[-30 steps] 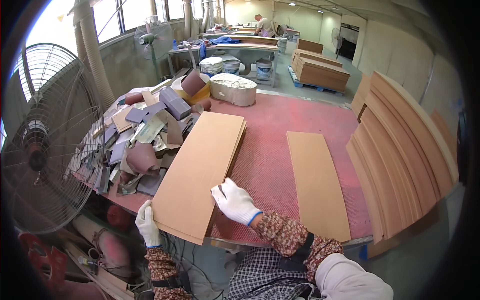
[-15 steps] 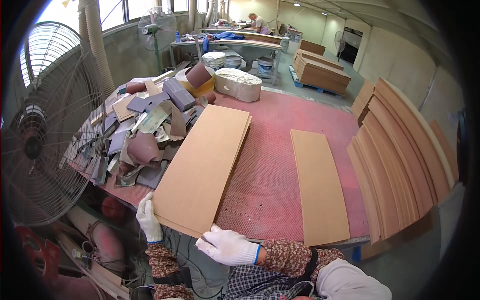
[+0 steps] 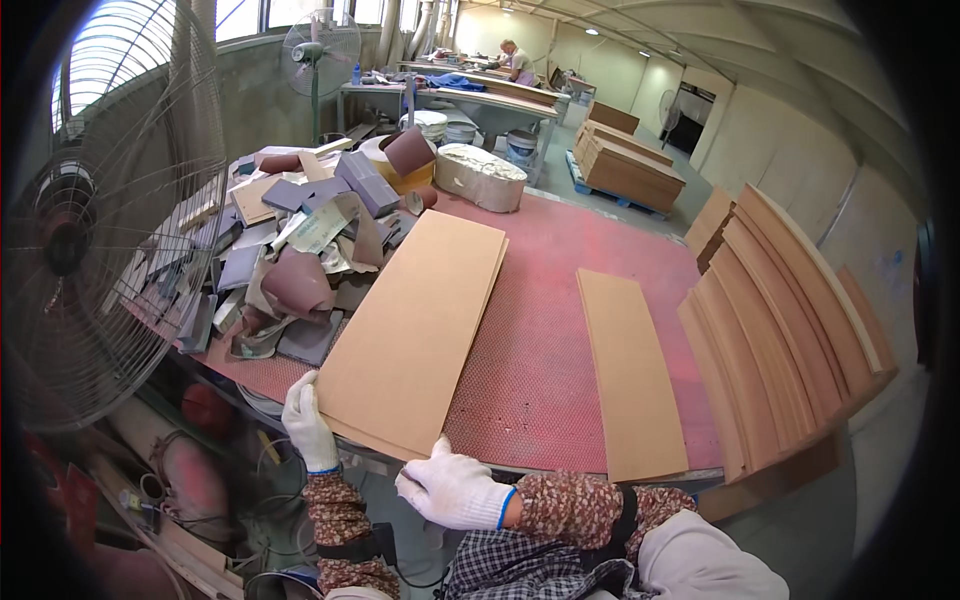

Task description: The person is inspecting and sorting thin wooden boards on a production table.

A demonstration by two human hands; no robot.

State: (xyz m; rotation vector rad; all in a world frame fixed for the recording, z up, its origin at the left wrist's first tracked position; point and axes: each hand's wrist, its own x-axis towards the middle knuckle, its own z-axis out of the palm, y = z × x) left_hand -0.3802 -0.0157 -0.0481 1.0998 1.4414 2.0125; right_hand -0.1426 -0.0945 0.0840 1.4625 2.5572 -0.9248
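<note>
Two or more flat light-brown wooden boards [image 3: 415, 330] lie stacked on the red textured table top, a little out of line along the right edge. At their near left corner my left hand [image 3: 310, 424], in a white knit glove, is closed on the edge. My right hand [image 3: 458, 488], gloved the same way, grips the near right corner with its thumb by the edge; its other fingers are partly hidden under the board. To the right a smaller stack of narrower boards [image 3: 632, 375] lies on the table, apart from both hands.
A heap of sanding blocks and sandpaper pieces [image 3: 300, 285] crowds the table's left side. A large caged fan [image 3: 70, 240] stands at far left. Many boards [image 3: 790, 330] lean in a row at right. A white oval block [image 3: 480, 178] sits behind. Another person works far back.
The view has shifted slightly. Both hands stay at the near corners of the stacked boards, and the boards' edges look more closely lined up than before.
</note>
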